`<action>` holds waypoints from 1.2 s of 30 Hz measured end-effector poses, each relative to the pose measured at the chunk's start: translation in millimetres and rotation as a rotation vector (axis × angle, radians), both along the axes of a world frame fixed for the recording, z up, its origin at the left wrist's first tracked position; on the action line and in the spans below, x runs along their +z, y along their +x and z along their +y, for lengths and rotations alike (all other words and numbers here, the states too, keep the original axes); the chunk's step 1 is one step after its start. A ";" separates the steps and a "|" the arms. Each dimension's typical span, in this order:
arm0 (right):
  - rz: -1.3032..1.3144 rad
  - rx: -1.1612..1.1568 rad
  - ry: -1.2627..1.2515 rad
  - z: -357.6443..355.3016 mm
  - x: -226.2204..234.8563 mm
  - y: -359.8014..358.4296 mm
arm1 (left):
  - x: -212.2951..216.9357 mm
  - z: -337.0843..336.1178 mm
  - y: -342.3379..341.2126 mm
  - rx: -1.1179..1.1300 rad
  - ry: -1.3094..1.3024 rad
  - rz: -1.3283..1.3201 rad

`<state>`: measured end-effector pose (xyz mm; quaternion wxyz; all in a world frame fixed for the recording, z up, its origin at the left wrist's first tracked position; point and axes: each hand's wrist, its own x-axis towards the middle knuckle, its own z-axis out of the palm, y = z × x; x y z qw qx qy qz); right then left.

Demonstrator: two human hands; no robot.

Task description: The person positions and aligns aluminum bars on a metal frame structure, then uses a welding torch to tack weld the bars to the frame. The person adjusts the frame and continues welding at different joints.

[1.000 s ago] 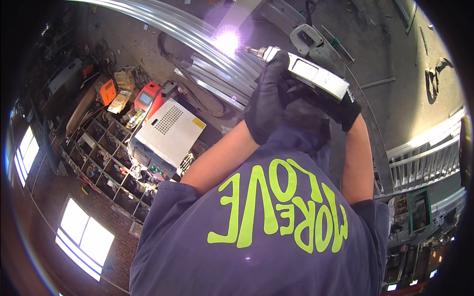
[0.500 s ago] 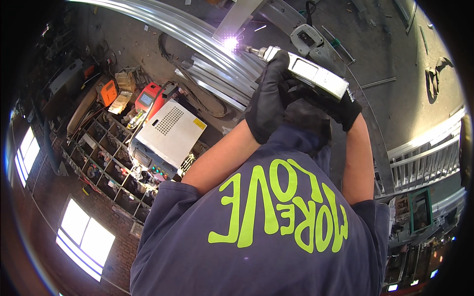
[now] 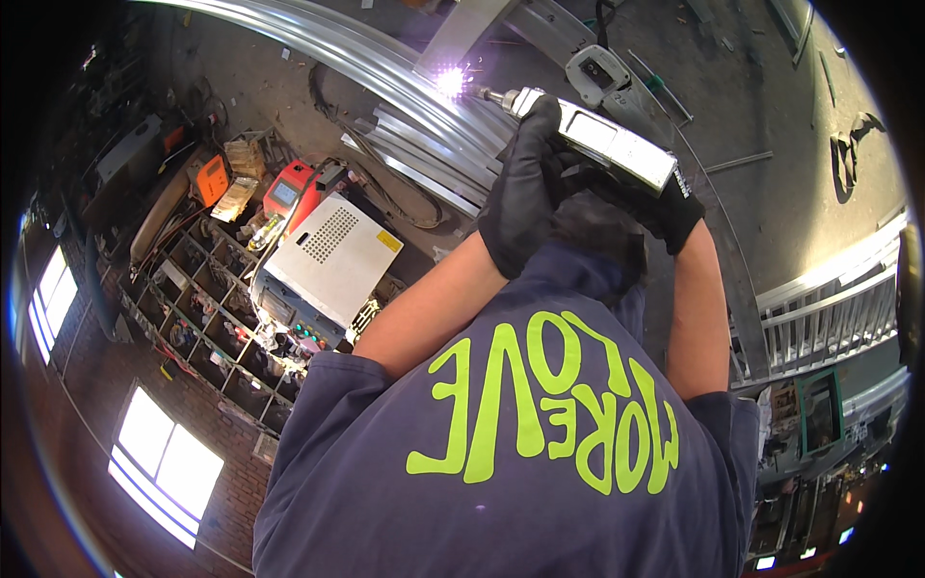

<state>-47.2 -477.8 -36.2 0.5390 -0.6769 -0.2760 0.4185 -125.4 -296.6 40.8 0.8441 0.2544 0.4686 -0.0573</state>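
Note:
Both black-gloved hands hold a silver, boxy handheld welding gun (image 3: 607, 140). My left hand (image 3: 525, 188) is closed around its front part, just behind the nozzle. Under its rear end, my right hand (image 3: 670, 207) is closed on it too, its fingers partly hidden by the gun. The nozzle tip (image 3: 493, 95) points left at a bright violet-white spark (image 3: 450, 82). That glare sits where a flat metal bar (image 3: 462, 39) meets the long shiny metal profiles (image 3: 356, 53); the joint itself is washed out by light.
A white perforated machine housing (image 3: 332, 255), a red unit (image 3: 294, 190) and a compartmented rack (image 3: 207, 299) of small parts stand at left. A pale clamp-like tool (image 3: 597, 75) lies beyond the gun. Slatted metal frames (image 3: 833, 318) are at right. A cable (image 3: 385, 178) curls on the floor.
The welding gun and both hands have shifted very slightly left. The spark stays at nearly the same place, with its glare a little different in shape.

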 end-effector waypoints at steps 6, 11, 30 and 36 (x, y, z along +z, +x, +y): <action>0.081 -0.001 -0.077 0.1 3.5 -0.4 | -2.4 -0.5 -0.1 0.004 0.013 0.018; 0.021 0.022 -0.074 -1.3 -1.2 -0.2 | 6.6 -1.9 5.0 -0.017 0.060 0.050; 0.077 0.005 -0.083 0.7 6.1 1.1 | 12.3 -5.0 -2.9 -0.038 -0.002 -0.018; 0.850 -0.397 0.276 -81.0 8.9 -54.6 | 23.0 53.0 -153.0 -0.471 -0.015 0.148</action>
